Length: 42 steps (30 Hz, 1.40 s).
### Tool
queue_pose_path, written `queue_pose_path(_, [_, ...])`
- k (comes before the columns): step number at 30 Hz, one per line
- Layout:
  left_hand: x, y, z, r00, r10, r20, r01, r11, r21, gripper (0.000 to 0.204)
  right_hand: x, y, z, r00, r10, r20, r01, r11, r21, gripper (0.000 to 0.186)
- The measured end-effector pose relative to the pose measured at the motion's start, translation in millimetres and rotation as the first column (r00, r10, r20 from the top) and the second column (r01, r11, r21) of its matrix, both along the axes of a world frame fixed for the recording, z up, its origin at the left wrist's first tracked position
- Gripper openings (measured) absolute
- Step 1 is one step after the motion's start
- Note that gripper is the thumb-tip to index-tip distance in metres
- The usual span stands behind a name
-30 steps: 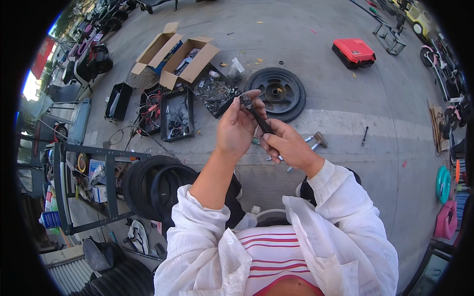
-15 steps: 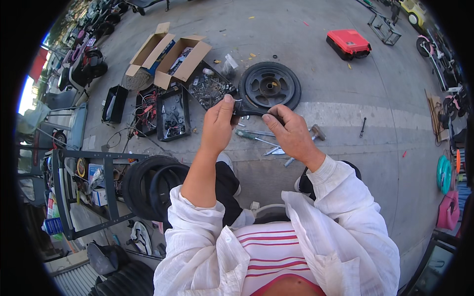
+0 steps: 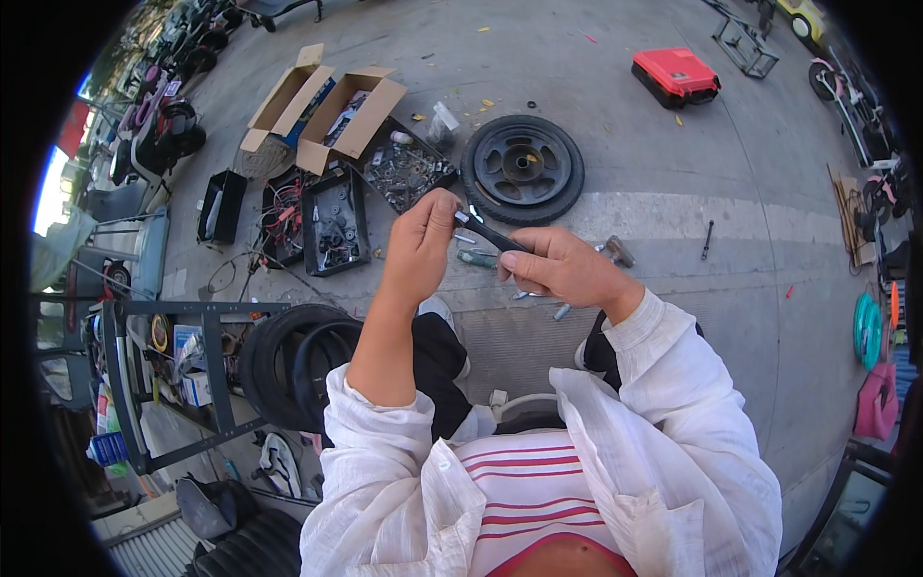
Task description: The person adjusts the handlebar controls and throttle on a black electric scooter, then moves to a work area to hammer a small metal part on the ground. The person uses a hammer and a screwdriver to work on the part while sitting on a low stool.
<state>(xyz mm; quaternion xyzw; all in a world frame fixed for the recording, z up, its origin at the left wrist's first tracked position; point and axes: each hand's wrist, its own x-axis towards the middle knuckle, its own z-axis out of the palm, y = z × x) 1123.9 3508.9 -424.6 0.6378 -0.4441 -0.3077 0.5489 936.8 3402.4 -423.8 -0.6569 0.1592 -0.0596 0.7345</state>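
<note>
Both my hands are up in front of me over the ground, holding one black-handled tool (image 3: 495, 237) that looks like a ratchet wrench. My right hand (image 3: 562, 262) is closed round its handle, thumb on top. At the other end, the fingers of my left hand (image 3: 423, 231) pinch the head, where some shiny metal shows; they partly hide it. Just beyond lies a wheel with a black tyre (image 3: 567, 197), flat on the concrete. Beneath my hands are a green-handled tool (image 3: 478, 258), a hammer (image 3: 620, 252) and other metal tools, partly covered.
Left of the wheel are a tray of loose hardware (image 3: 409, 173), black parts bins (image 3: 335, 226) and open cardboard boxes (image 3: 365, 120). Loose tyres (image 3: 269, 370) and a metal frame (image 3: 216, 375) stand at my left. A red case (image 3: 676, 75) sits far right; a metal bar (image 3: 708, 240) lies nearer.
The tool has tilted, its handle end dropping toward me. My right hand has turned and moved slightly nearer me; more of the shiny metal head shows by my left fingers.
</note>
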Motion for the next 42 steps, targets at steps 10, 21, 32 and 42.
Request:
queue_pose_path(10, [9,8,-8,0.856,-0.259,-0.447,0.113,0.938,-0.328,0.031,1,17,5,0.985,-0.090,0.148,0.155,0.846,-0.510,0.023])
queue_pose_path(21, [-11,1,-5,0.690,-0.352,-0.632,0.131,0.920,-0.370,0.022,-2,18,13,0.999,0.041,-0.008,-0.041,0.996,-0.077,0.039])
queue_pose_path(32, [-15,-1,-1,0.594,-0.311,-0.742,0.125,0.947,-0.297,0.019,-4,24,8,0.997,-0.033,-0.071,0.019,0.982,-0.190,0.040])
queue_pose_path(42, [-7,6,6,0.619,-0.307,-0.723,0.166,0.951,-0.261,0.019,4,27,8,0.993,-0.102,-0.051,0.060,0.848,-0.527,0.033])
